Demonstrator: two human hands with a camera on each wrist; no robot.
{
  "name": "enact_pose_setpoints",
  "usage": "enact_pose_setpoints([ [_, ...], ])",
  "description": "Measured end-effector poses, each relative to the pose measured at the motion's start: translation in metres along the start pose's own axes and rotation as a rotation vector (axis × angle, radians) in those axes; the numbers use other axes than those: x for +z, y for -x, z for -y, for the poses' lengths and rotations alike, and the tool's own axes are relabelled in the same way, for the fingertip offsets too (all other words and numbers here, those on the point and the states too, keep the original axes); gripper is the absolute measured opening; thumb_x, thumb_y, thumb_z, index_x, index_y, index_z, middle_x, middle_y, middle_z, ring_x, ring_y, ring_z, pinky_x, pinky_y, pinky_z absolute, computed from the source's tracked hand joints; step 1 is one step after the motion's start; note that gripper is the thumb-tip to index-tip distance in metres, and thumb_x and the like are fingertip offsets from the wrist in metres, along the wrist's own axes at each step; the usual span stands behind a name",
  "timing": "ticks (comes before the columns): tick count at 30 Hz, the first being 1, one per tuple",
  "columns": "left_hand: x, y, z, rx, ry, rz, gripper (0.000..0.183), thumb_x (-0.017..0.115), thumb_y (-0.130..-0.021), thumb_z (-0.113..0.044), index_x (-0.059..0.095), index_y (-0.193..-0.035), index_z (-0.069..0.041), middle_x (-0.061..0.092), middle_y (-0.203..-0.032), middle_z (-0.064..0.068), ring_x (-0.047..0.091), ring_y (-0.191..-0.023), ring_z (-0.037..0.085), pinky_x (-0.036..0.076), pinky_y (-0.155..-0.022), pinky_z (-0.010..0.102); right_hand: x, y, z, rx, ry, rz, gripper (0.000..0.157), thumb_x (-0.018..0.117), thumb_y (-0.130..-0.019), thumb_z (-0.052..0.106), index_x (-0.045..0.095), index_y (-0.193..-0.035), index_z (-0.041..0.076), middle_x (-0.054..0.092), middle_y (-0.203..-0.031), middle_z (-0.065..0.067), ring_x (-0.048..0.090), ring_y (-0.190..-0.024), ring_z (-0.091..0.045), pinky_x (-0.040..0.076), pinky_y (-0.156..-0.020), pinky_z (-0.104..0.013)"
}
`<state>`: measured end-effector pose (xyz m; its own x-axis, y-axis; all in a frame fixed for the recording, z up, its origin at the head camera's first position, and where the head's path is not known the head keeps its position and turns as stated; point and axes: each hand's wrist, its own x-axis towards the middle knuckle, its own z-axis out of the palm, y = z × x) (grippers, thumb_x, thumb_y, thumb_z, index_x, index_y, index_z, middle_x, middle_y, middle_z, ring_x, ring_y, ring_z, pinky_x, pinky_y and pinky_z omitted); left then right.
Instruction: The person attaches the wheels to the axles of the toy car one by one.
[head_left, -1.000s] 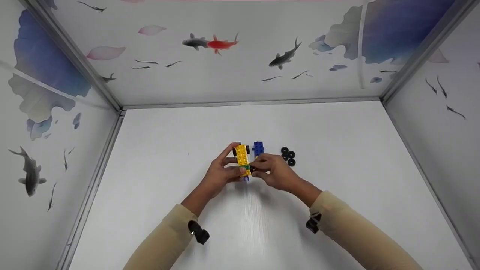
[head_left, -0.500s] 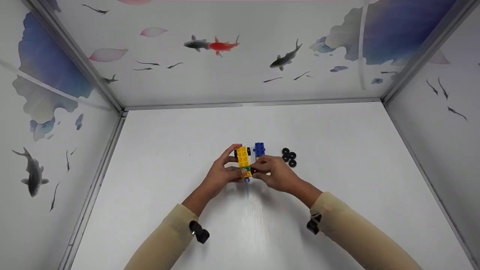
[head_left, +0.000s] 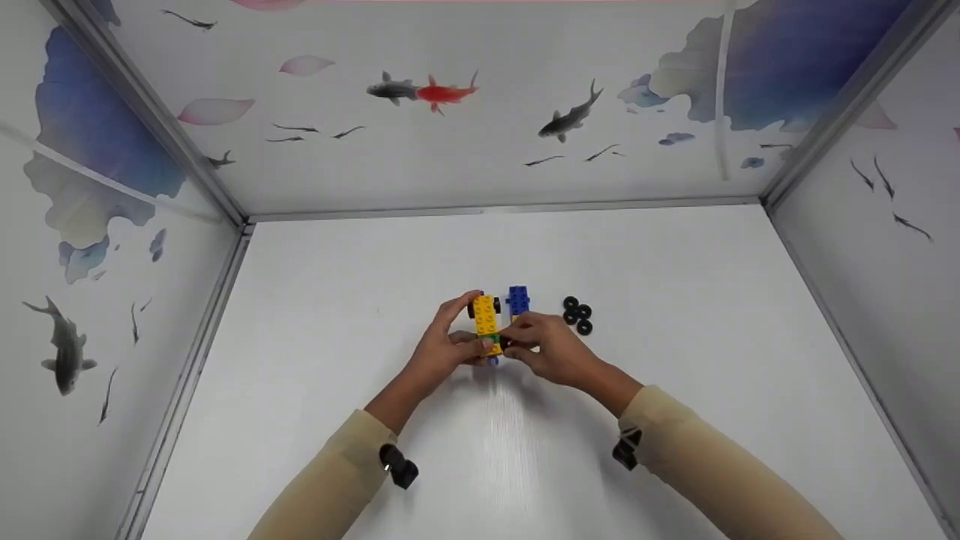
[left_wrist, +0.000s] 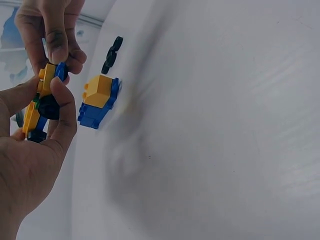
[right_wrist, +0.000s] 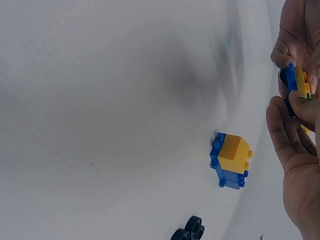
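Head view: left hand (head_left: 444, 346) grips the toy car (head_left: 486, 313), right hand (head_left: 553, 349) is pinching a black wheel (head_left: 505, 342) at its side, so the car's right between them. Left wrist view: blue-and-yellow blocks (left_wrist: 98, 95) on the desk (left_wrist: 225, 150), near the car. Right wrist view: loose wheels (right_wrist: 192, 229), farther from it.

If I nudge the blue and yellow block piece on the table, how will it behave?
The blue and yellow block piece will probably slide rather than roll, as it appears wheelless. It looks stiff, given its crisp, straight edges.
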<state>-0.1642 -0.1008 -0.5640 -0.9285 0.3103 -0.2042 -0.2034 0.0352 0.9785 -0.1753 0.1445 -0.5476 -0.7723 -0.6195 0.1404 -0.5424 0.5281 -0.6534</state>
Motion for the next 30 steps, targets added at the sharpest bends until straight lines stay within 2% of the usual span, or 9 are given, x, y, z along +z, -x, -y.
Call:
enact_pose_setpoints([
  [16, 0.0016, -0.0022, 0.0019, 0.040, -0.105, -0.022, 0.092, 0.087, -0.097, -0.015, 0.038, -0.171, -0.038, 0.025, -0.179, -0.001, 0.073, -0.123, 0.028, 0.069, -0.091, 0.037, 0.0004, -0.0012, -0.0005, -0.004, -0.004, 0.008, 0.033, 0.079, -0.104, 0.012, 0.079, -0.136, 0.007, 0.077, -0.116, -0.012, 0.072, -0.099, -0.022, 0.068, -0.082, -0.043],
  [30, 0.0005, -0.0030, 0.0031, 0.074, -0.324, -0.047, 0.103, 0.094, -0.091, -0.022, 0.035, -0.173, -0.037, 0.030, -0.178, 0.000, 0.070, -0.122, 0.030, 0.067, -0.096, 0.033, 0.0051, -0.0002, 0.0007, 0.024, -0.041, -0.002, 0.031, 0.079, -0.104, 0.016, 0.080, -0.134, 0.014, 0.075, -0.118, -0.007, 0.073, -0.102, -0.019, 0.068, -0.087, -0.044],
])
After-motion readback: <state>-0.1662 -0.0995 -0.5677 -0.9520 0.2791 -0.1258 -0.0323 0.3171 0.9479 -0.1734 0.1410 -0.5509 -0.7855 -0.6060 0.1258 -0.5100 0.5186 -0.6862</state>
